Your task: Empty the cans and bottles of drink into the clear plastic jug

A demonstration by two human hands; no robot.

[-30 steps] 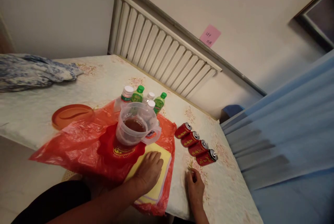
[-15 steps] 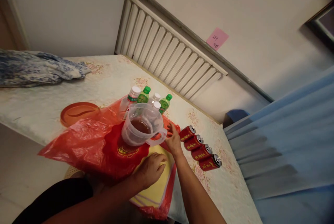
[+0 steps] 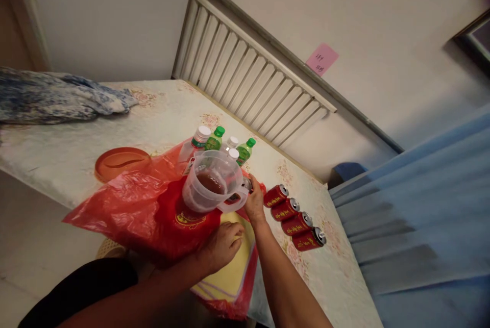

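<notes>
A clear plastic measuring jug point(image 3: 195, 193) with brown liquid in it stands on the red plastic bag, its handle towards my right hand. Behind that handle, my right hand point(image 3: 254, 203) is wrapped round a can point(image 3: 248, 183); its silver top shows, and the jug hides most of the rest. My left hand point(image 3: 225, 244) rests on the yellow cloths point(image 3: 239, 267) in front of the jug, fingers curled and nothing visible in them. Several red drink cans point(image 3: 290, 209) lie in a slanted row right of my right hand, one with its top unlike the others.
Several bottles with green or white caps point(image 3: 219, 131) stand behind the jug. The red plastic bag point(image 3: 130, 195) spreads leftward, touching an orange lid point(image 3: 115, 162). A patterned cloth point(image 3: 65, 96) lies far left on the flowered tablecloth point(image 3: 172, 106). A radiator point(image 3: 245, 62) stands behind the table.
My right hand, spread beside the jug's handle before, has closed round a can there. My left hand and the jug stay in place; the view has shifted slightly.
</notes>
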